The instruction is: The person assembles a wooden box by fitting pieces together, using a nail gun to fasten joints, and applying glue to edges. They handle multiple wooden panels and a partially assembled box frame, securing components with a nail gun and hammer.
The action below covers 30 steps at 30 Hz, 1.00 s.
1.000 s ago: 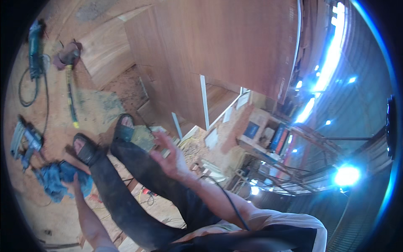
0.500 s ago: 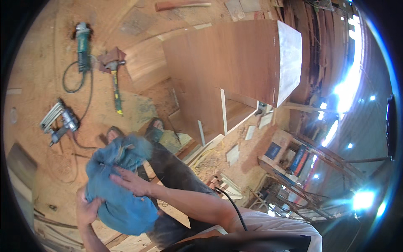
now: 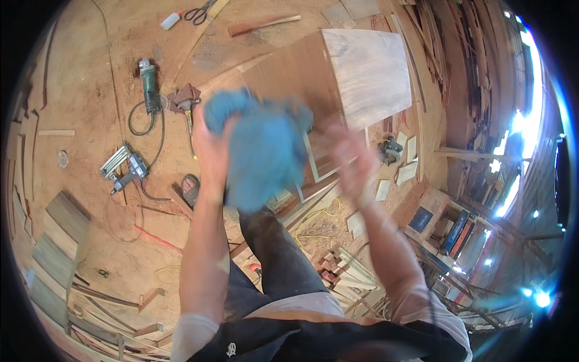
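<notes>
A bunched blue cloth (image 3: 265,157), blurred by motion, hangs in front of me above my legs. My left hand (image 3: 212,151) is closed on its left edge, thumb against the fabric. To the right of the cloth and apart from it, my right hand (image 3: 356,160) is raised and smeared by motion. Its fingers look stretched out, with nothing visible in them. Behind both hands stands a brown wooden cabinet (image 3: 289,66) with a pale panel (image 3: 368,75) at its right end; the cloth hides part of it.
On the dusty floor at left lie an angle grinder (image 3: 148,84), a nail gun (image 3: 126,169) and a partly hidden hammer (image 3: 190,108). A circular saw (image 3: 392,149) sits right of the cabinet. Scissors (image 3: 198,13) lie at the far side; wood offcuts (image 3: 338,268) are near my right leg.
The cloth has moved up and right with my left hand. My right hand has come off the cloth and swung to the right. The view has shifted, showing more floor at left.
</notes>
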{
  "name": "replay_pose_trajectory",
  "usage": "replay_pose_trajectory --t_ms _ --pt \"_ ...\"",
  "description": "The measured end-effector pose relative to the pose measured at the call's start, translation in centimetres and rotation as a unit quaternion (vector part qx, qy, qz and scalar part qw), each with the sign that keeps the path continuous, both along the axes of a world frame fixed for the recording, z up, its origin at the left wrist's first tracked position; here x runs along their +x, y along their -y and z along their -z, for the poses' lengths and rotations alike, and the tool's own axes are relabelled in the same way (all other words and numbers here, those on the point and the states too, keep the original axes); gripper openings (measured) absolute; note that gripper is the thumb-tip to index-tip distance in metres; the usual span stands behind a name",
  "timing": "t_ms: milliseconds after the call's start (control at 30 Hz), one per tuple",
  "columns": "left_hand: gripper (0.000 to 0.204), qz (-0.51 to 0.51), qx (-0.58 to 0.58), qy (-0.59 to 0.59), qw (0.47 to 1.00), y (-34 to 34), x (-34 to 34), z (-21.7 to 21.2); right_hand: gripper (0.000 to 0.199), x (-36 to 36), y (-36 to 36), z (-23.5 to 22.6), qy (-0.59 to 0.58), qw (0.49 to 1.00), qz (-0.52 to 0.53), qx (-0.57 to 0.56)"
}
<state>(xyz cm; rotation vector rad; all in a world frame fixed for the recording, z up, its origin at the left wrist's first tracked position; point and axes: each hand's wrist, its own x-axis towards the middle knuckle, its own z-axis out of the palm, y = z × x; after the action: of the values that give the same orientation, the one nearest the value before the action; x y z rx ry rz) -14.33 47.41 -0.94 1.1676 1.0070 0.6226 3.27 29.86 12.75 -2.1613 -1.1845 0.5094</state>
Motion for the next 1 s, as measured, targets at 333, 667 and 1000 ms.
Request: replay_pose_trajectory --t_ms 333,667,1000 --pt "0.038 -0.062 0.138 -0.071 0.986 -1.6 22.9 -1.1 0.051 18.3 0.7 7.1 0.347 0.936 0.044 -0.044" --pt "0.047 0.088 0.132 -0.131 0.979 11.9 10.9 -6.5 0.054 17.9 0.2 6.8 0.337 0.940 0.049 -0.033" --pt "0.049 0.445 0.094 -0.162 0.876 24.7 9.7 -5.5 0.052 18.0 0.8 7.2 0.318 0.945 0.074 0.009"
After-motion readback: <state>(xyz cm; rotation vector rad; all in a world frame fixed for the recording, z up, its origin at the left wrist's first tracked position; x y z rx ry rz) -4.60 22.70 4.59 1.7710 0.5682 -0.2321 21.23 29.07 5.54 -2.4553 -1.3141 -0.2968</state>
